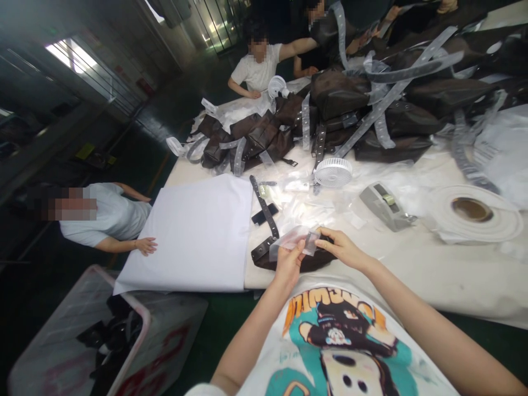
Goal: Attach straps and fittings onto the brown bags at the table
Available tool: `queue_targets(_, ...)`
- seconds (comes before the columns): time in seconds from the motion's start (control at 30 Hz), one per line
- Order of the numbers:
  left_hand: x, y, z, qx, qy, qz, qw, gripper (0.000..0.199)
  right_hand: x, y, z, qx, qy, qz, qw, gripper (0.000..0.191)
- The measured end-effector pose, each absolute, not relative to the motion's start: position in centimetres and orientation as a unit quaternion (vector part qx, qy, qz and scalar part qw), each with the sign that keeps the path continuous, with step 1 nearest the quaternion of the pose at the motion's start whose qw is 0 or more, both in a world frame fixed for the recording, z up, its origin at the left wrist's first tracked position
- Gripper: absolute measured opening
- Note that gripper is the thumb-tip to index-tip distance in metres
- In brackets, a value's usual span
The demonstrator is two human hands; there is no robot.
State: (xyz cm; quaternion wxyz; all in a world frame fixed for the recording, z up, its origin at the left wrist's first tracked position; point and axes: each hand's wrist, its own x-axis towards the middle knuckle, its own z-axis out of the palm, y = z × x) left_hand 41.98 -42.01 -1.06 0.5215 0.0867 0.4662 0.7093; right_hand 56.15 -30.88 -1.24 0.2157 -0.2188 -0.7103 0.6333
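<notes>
My left hand (291, 258) pinches a piece of clear plastic film (284, 240) between thumb and fingers. Close by on the right, the fingertips of my right hand (338, 246) are closed on the other end of the same film. Beneath both hands a dark brown bag (315, 264) lies at the table's near edge, partly covered by them. Its eyelet strap (266, 208) stretches away from me. Next to the strap is a black phone-like object (264, 214).
White sheets (198, 231) cover the table at left, where a co-worker's hand (146, 246) rests. Bags (264, 135) with plastic-wrapped straps pile up at the back. A white fan (333, 172), a grey tape dispenser (385, 206) and a large roll (474, 214) stand to the right.
</notes>
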Motion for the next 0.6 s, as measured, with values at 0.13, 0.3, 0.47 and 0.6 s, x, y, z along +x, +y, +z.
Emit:
queue_targets(0.13, 42.2, -42.0, -1.3, 0.133, 0.476, 0.702, 0.512, 0.047, 55.9, -31.1, -1.7, -0.258, -0.709, 0.609, 0.246, 0.027)
queue_targets(0.3, 43.0, -41.6, -1.0, 0.197, 0.516, 0.68, 0.482, 0.058, 54.9, -31.7, -2.4, -0.32, -0.701, 0.558, 0.308, 0.028)
queue_targets(0.47, 43.3, -40.6, -0.7, 0.257, 0.518, 0.666, 0.471, 0.041, 56.0, -31.2, -2.6, -0.251, -0.671, 0.615, 0.329, 0.04)
queue_targets(0.6, 43.0, -39.8, -1.8, 0.192, 0.504, 0.704, 0.462, 0.05, 58.6, -30.2, -3.9, -0.26, -0.715, 0.563, 0.324, 0.045)
